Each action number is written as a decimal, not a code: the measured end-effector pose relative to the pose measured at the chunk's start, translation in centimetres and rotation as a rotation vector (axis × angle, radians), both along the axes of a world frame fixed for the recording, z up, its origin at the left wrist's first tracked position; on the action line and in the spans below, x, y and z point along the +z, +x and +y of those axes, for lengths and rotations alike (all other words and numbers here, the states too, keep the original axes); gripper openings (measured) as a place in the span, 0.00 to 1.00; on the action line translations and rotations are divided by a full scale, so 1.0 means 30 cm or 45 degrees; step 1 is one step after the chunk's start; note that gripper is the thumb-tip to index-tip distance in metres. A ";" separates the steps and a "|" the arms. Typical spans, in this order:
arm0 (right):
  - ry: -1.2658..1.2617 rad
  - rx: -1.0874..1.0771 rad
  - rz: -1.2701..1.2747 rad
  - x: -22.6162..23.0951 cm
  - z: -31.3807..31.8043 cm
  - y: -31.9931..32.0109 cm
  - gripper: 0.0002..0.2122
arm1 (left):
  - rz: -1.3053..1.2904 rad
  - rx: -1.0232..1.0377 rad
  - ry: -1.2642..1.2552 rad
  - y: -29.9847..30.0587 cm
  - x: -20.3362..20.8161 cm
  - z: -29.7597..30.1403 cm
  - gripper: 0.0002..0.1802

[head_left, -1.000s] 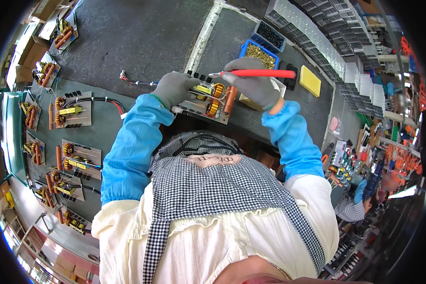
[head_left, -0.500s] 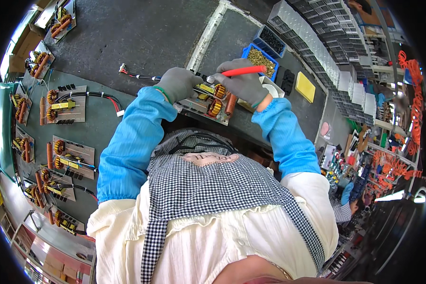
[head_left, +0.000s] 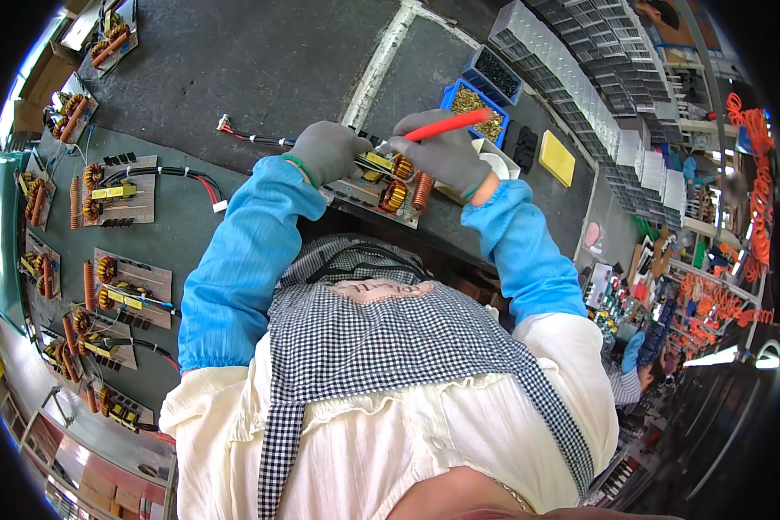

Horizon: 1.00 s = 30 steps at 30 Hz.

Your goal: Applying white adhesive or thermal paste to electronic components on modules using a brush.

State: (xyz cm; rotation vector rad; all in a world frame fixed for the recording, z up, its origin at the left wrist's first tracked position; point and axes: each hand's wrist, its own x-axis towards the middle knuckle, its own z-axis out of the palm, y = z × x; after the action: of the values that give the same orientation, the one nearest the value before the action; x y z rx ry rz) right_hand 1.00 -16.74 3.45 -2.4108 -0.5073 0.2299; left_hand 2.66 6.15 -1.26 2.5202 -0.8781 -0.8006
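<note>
A circuit board [head_left: 381, 206] with copper coils and a yellow transformer lies in front of me at the bench edge. My left hand [head_left: 328, 153], in a grey glove, is closed at its left side, and the fingers hide what they pinch. A black-sleeved cable [head_left: 264, 139] with a white end connector runs out to the left from beneath that hand. In my gloved right hand [head_left: 446, 156], a red-handled tool [head_left: 451, 125] is gripped above the coils. Its handle sticks out to the right, and its working end is mostly hidden by the fingers.
Several similar boards [head_left: 130, 295] lie on the left side of the bench. A blue bin of brass-coloured parts [head_left: 475, 104], a bin of black parts [head_left: 496, 76] and a yellow pad [head_left: 558, 159] are at right. Stacked grey metal pieces [head_left: 572, 74] line the far right edge.
The red handle has tilted, its outer end now higher, and my right hand has turned slightly with it. My left hand and the board look almost unmoved.
</note>
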 end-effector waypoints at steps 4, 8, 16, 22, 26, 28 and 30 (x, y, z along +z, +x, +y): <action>-0.010 -0.090 -0.048 -0.009 -0.010 0.016 0.09 | -0.046 -0.037 0.026 0.004 -0.015 0.002 0.27; -0.020 -0.096 -0.008 0.028 0.006 -0.006 0.09 | -0.008 -0.028 0.037 0.004 -0.007 0.000 0.27; -0.021 0.059 -0.027 0.012 0.061 0.031 0.08 | -0.022 -0.045 0.021 -0.007 -0.032 0.002 0.30; 0.043 -0.096 -0.090 0.040 0.060 0.048 0.08 | -0.093 -0.044 0.003 -0.020 -0.041 0.009 0.31; 0.003 0.001 0.053 0.044 0.081 0.030 0.09 | -0.048 -0.029 0.066 -0.026 -0.031 0.005 0.31; -0.007 -0.012 0.025 0.047 0.076 0.042 0.09 | -0.047 -0.012 0.052 -0.024 -0.038 0.010 0.30; -0.107 -0.006 -0.179 0.044 0.060 0.052 0.08 | -0.093 -0.040 -0.032 -0.022 -0.050 0.014 0.29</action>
State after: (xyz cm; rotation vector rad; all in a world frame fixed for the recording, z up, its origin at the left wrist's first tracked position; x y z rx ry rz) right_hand 2.54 -14.95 4.77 -2.5217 -0.5650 0.0810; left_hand 2.00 6.58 -2.76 2.5342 -0.9481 -0.7065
